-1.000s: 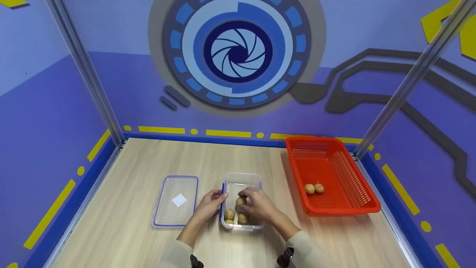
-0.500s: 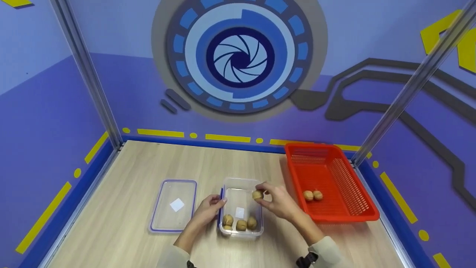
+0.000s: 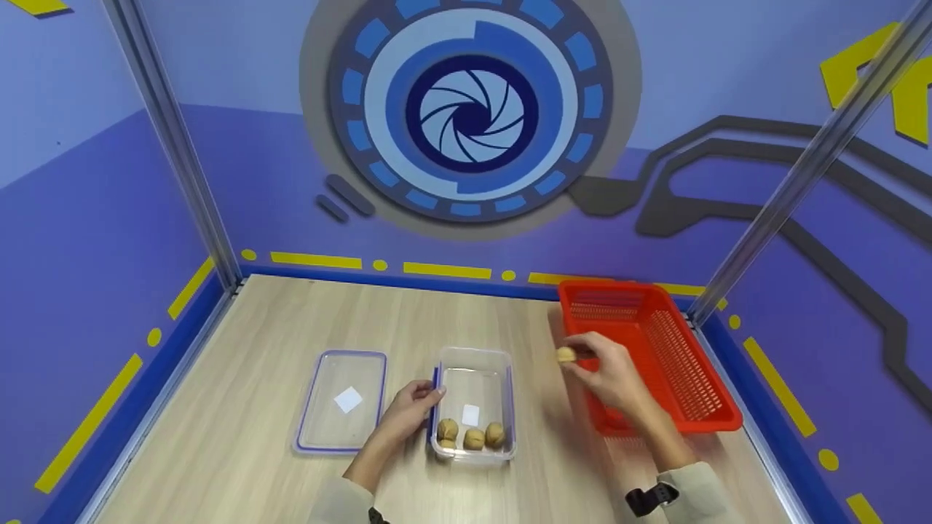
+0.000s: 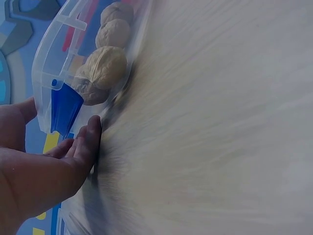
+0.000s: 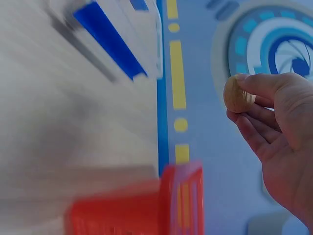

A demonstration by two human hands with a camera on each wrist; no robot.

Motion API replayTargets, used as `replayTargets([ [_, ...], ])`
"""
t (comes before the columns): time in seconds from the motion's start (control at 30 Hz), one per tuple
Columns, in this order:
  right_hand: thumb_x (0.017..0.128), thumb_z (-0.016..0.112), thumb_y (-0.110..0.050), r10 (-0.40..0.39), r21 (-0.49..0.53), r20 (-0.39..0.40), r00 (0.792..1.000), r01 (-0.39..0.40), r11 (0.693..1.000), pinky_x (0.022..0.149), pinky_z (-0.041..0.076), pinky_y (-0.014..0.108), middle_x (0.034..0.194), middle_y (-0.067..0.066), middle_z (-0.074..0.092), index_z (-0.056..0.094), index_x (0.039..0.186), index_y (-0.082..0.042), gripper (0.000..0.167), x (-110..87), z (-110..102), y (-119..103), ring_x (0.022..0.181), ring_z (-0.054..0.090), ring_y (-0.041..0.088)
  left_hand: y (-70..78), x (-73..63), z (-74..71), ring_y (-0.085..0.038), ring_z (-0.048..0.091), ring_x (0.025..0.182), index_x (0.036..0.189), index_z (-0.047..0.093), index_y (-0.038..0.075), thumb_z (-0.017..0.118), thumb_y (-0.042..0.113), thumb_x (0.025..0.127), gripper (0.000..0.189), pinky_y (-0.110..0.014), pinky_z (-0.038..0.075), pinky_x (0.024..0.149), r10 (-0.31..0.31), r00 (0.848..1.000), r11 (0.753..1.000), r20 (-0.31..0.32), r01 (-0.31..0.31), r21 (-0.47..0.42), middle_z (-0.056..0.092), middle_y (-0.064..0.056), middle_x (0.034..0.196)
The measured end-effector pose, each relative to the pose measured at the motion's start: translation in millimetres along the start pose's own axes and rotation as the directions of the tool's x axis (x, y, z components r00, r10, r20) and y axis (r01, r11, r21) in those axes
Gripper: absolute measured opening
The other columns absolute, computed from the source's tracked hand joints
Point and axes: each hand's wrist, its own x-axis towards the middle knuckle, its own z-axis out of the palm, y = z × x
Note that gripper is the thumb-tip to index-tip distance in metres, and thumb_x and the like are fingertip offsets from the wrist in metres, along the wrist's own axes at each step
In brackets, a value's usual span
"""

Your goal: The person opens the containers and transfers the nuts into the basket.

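Note:
In the head view my right hand (image 3: pixel 608 371) pinches a walnut (image 3: pixel 566 354) between thumb and fingers, near the left rim of the red plastic basket (image 3: pixel 710 364). The right wrist view shows that walnut (image 5: pixel 238 95) at the fingertips. My left hand (image 3: pixel 408 411) holds the left side of a clear food container (image 3: pixel 477 358), its thumb at the rim by the blue latch (image 4: pixel 65 105). Several walnuts (image 3: pixel 473 439) lie along the container's near end. The right hand and forearm cover the part of the basket where two walnuts lay.
A clear lid (image 3: pixel 328 371) with a blue-violet edge and a white square lies flat to the left of the container. Blue-violet panels (image 3: pixel 255 182) stand around the wooden table (image 3: pixel 408 313) at the back and sides.
My right hand has lifted a walnut out of the container and carried it right, to the basket's left edge. The left hand stays at the container's side.

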Motion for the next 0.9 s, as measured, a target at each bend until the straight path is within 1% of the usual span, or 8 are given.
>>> replayTargets([
  [0.17, 0.087, 0.089, -0.009, 0.132, -0.049, -0.051, 0.99, -0.134, 0.99, 0.091, 0.06, 0.046, 0.11, 0.002, 0.074, 0.074, 0.12, -0.007, 0.037, -9.6, -20.8, 22.8, 0.101, 0.07, 0.021, -0.4, -0.5, 0.5, -0.037, 0.061, 0.124, 0.145, 0.048, -0.013, 0.068, 0.036, 0.105, 0.066, -0.05, 0.054, 0.104, -0.005, 1.0, 1.0, 0.007, 0.005, -0.012, 0.058, -0.028, 0.137],
  [0.37, 0.089, 0.088, -0.014, 0.211, -0.092, -0.085, 0.974, -0.219, 0.971, 0.092, 0.057, 0.049, 0.11, 0.006, 0.076, 0.073, 0.121, -0.004, 0.037, -24.2, -34.6, 53.4, 0.103, 0.069, 0.026, -2.3, -0.3, -0.7, -0.036, 0.062, 0.121, 0.146, 0.047, -0.012, 0.068, 0.036, 0.105, 0.067, -0.047, 0.057, 0.099, -0.015, 1.0, 1.0, 0.009, 0.015, -0.015, 0.058, -0.027, 0.137],
  [0.47, 0.091, 0.086, -0.011, 0.249, -0.093, -0.08, 0.965, -0.256, 0.962, 0.093, 0.056, 0.05, 0.112, 0.009, 0.076, 0.073, 0.123, -0.002, 0.036, -30.1, -36.6, 65.8, 0.105, 0.069, 0.028, -2.9, 0.9, -0.6, -0.036, 0.063, 0.118, 0.144, 0.048, -0.013, 0.067, 0.033, 0.106, 0.063, -0.045, 0.058, 0.096, 0.0, 1.0, 1.0, 0.004, 0.0, -0.012, 0.06, -0.026, 0.133],
  [0.5, 0.091, 0.086, -0.01, 0.262, -0.093, -0.078, 0.962, -0.269, 0.959, 0.093, 0.056, 0.05, 0.112, 0.01, 0.076, 0.073, 0.123, -0.002, 0.035, -31.9, -36.7, 69.4, 0.106, 0.069, 0.028, 1.0, -1.5, -0.1, -0.037, 0.063, 0.118, 0.143, 0.048, -0.015, 0.066, 0.03, 0.106, 0.061, -0.045, 0.058, 0.095, 0.006, 1.0, 1.0, 0.002, -0.006, -0.013, 0.061, -0.027, 0.132],
  [0.53, 0.091, 0.085, -0.01, 0.273, -0.094, -0.075, 0.959, -0.279, 0.956, 0.093, 0.056, 0.05, 0.112, 0.011, 0.075, 0.072, 0.123, -0.001, 0.035, -33.6, -36.7, 73.0, 0.106, 0.069, 0.028, 0.7, -1.0, -0.4, -0.037, 0.064, 0.116, 0.142, 0.048, -0.015, 0.066, 0.029, 0.106, 0.06, -0.044, 0.058, 0.093, 0.011, 1.0, 1.0, 0.004, -0.011, -0.016, 0.061, -0.026, 0.13],
  [0.67, 0.092, 0.085, -0.012, 0.321, -0.09, -0.066, 0.945, -0.326, 0.941, 0.093, 0.057, 0.053, 0.113, 0.013, 0.075, 0.072, 0.124, 0.0, 0.036, -39.6, -34.9, 86.2, 0.107, 0.07, 0.032, 2.1, -1.9, -0.5, -0.039, 0.064, 0.116, 0.142, 0.047, -0.016, 0.066, 0.028, 0.106, 0.06, -0.044, 0.059, 0.092, 0.018, 1.0, 0.999, 0.006, -0.018, -0.028, 0.062, -0.026, 0.129],
  [0.8, 0.092, 0.086, -0.015, 0.368, -0.105, -0.048, 0.929, -0.371, 0.923, 0.094, 0.056, 0.054, 0.113, 0.013, 0.076, 0.073, 0.123, -0.002, 0.036, -45.0, -32.8, 96.8, 0.106, 0.071, 0.033, -0.5, -1.3, -1.7, -0.038, 0.064, 0.117, 0.144, 0.048, -0.013, 0.067, 0.032, 0.106, 0.062, -0.042, 0.059, 0.09, 0.002, 1.0, 0.999, 0.026, -0.001, -0.046, 0.061, -0.026, 0.132],
  [0.9, 0.092, 0.086, -0.014, 0.385, -0.117, -0.021, 0.923, -0.384, 0.916, 0.093, 0.058, 0.051, 0.111, 0.012, 0.077, 0.073, 0.122, -0.002, 0.035, -45.5, -32.6, 101.9, 0.103, 0.072, 0.03, 0.3, -0.5, -2.3, -0.036, 0.064, 0.116, 0.144, 0.048, -0.011, 0.067, 0.034, 0.106, 0.063, -0.039, 0.06, 0.089, -0.012, 0.999, 0.999, 0.031, 0.013, -0.04, 0.06, -0.025, 0.134],
])
